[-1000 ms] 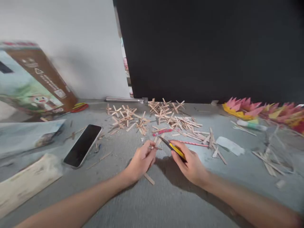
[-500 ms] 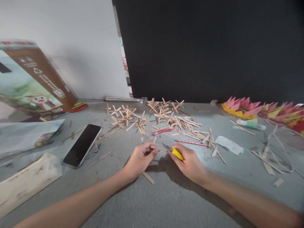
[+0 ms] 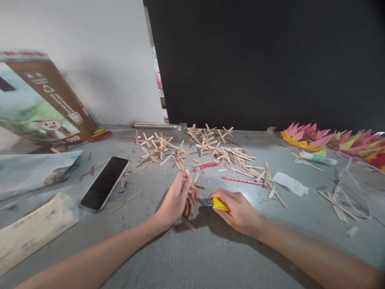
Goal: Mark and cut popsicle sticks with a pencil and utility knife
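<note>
My left hand (image 3: pixel 177 198) pinches a short wooden stick (image 3: pixel 190 182) and holds it upright on the grey table (image 3: pixel 210 253). My right hand (image 3: pixel 239 208) grips a yellow utility knife (image 3: pixel 218 204), its blade pointing left at the base of that stick. Another loose stick (image 3: pixel 188 223) lies under my left hand. Behind my hands lie piles of crossed wooden sticks (image 3: pixel 207 148), a pink marker (image 3: pixel 206 166) and a red pencil (image 3: pixel 242 181).
A black phone (image 3: pixel 105 183) lies at the left, beside papers (image 3: pixel 33 170) and a tilted cardboard box (image 3: pixel 39 100). Red-handled scissors (image 3: pixel 100 135) sit behind it. Pink and yellow paper flowers (image 3: pixel 327 141), a glue stick (image 3: pixel 317 158) and a white cable (image 3: pixel 356 188) are at the right.
My left hand turned the stick from lying flat to standing upright. My right hand dropped lower and brought the knife blade in against the stick's base.
</note>
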Demonstrator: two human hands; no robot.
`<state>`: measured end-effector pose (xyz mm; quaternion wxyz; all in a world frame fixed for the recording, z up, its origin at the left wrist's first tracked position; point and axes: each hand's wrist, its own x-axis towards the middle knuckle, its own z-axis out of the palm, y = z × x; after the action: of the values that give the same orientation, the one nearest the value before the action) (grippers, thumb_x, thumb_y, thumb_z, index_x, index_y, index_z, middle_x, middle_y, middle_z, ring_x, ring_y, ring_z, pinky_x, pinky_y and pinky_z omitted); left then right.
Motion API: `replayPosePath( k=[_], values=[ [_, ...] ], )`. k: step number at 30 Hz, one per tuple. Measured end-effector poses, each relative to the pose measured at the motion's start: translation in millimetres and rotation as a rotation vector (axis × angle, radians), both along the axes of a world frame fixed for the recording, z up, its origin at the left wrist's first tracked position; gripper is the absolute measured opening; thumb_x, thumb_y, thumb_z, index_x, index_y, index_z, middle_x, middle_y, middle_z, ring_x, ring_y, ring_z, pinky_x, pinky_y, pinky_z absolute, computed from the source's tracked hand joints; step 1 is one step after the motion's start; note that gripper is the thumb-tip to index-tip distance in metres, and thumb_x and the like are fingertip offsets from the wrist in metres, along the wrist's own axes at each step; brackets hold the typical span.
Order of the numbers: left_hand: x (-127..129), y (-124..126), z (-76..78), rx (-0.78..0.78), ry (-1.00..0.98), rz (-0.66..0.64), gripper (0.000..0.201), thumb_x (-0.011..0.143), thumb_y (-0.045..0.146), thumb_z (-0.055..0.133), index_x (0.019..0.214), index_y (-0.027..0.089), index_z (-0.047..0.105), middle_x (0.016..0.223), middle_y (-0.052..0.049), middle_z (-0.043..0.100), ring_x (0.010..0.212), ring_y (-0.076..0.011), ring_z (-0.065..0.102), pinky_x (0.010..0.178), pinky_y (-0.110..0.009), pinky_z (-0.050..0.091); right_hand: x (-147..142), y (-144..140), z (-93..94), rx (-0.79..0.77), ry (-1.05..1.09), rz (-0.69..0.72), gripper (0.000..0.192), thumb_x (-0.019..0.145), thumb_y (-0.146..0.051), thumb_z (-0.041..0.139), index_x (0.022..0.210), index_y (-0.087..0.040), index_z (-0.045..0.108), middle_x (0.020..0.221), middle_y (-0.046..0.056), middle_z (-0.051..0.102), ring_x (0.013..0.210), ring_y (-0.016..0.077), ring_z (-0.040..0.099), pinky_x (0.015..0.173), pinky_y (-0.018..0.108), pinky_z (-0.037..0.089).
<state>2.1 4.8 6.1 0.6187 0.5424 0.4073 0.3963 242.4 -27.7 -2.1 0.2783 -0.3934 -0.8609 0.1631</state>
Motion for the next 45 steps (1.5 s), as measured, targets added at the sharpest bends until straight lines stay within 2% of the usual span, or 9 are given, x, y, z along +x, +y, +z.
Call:
replayPosePath(
  k=[4,7,9,12,16,19,26,33,45],
  values=[
    [-1,2,-4.4,0.052,-0.001,0.027,0.041,0.105,0.066,0.049,0.107,0.026,0.044,0.072,0.009,0.056,0.034,-0.0067,0.048,0.034,-0.016,0.031,-2,-2,5.7,-0.041,0.016,-0.032,0.015,0.110,-0.036,0.056,0.118,-0.024,0.061,0.094,0.002,0.075,0.079,0.0172,0.070,0.072,0.027,0.047],
    [-1,5,-6.3,0.079,0.018,0.029,0.040,0.101,0.062,0.060,0.108,0.023,0.053,0.078,0.005,0.059,0.044,-0.0075,0.053,0.042,-0.018,0.040,-5,-3,12.7,-0.105,-0.021,-0.019,0.029,0.111,-0.041,0.055,0.133,-0.023,0.056,0.099,0.004,0.077,0.082,0.0183,0.072,0.074,0.028,0.049],
    [0,6,-5.8,0.073,0.045,0.018,0.039,0.099,0.059,0.065,0.104,0.021,0.059,0.079,0.003,0.061,0.050,-0.0085,0.055,0.047,-0.020,0.043,-5,-4,15.3,-0.114,-0.047,0.022,0.031,0.113,-0.038,0.048,0.139,-0.022,0.054,0.106,0.006,0.076,0.088,0.0194,0.072,0.077,0.030,0.052],
    [1,6,-2.6,0.060,0.067,-0.002,0.037,0.097,0.055,0.066,0.096,0.018,0.066,0.072,0.002,0.061,0.051,-0.0091,0.053,0.049,-0.021,0.043,-4,-2,13.2,-0.020,-0.025,0.022,0.034,0.116,-0.032,0.041,0.143,-0.022,0.058,0.106,0.007,0.074,0.088,0.0197,0.071,0.077,0.032,0.054],
    [0,4,1.8,0.046,0.083,-0.007,0.031,0.096,0.047,0.065,0.100,0.017,0.070,0.072,-0.001,0.066,0.052,-0.0100,0.053,0.048,-0.021,0.042,-3,4,5.3,0.145,0.065,-0.089,0.038,0.114,-0.026,0.047,0.148,-0.025,0.062,0.101,0.008,0.072,0.090,0.0211,0.069,0.086,0.038,0.058],
    [-1,3,3.0,0.050,0.093,-0.008,0.032,0.097,0.048,0.064,0.101,0.017,0.071,0.072,-0.001,0.067,0.053,-0.0110,0.055,0.047,-0.021,0.042,-4,7,2.4,0.176,0.111,-0.122,0.040,0.112,-0.020,0.049,0.148,-0.028,0.064,0.107,0.009,0.073,0.098,0.0226,0.069,0.092,0.041,0.060],
    [-3,0,2.2,0.075,0.110,-0.044,0.032,0.102,0.046,0.060,0.088,0.018,0.065,0.071,0.000,0.063,0.056,-0.0100,0.055,0.052,-0.021,0.043,-4,7,3.4,0.159,0.137,-0.140,0.041,0.110,-0.016,0.050,0.145,-0.030,0.068,0.108,0.009,0.073,0.098,0.0234,0.070,0.089,0.040,0.062],
    [-5,0,-3.2,0.084,0.103,-0.066,0.033,0.106,0.047,0.055,0.094,0.018,0.063,0.072,0.001,0.064,0.057,-0.0097,0.053,0.056,-0.022,0.044,-6,7,3.6,0.145,0.177,-0.156,0.038,0.110,-0.017,0.051,0.140,-0.028,0.071,0.108,0.009,0.074,0.096,0.0228,0.071,0.087,0.039,0.062],
    [-5,-1,-1.0,0.087,0.106,-0.081,0.034,0.105,0.050,0.057,0.098,0.018,0.065,0.071,0.000,0.064,0.056,-0.0100,0.052,0.055,-0.022,0.043,-6,8,4.4,0.156,0.168,-0.139,0.041,0.110,-0.018,0.052,0.144,-0.031,0.070,0.108,0.009,0.074,0.100,0.0246,0.072,0.088,0.042,0.063]
  ],
)
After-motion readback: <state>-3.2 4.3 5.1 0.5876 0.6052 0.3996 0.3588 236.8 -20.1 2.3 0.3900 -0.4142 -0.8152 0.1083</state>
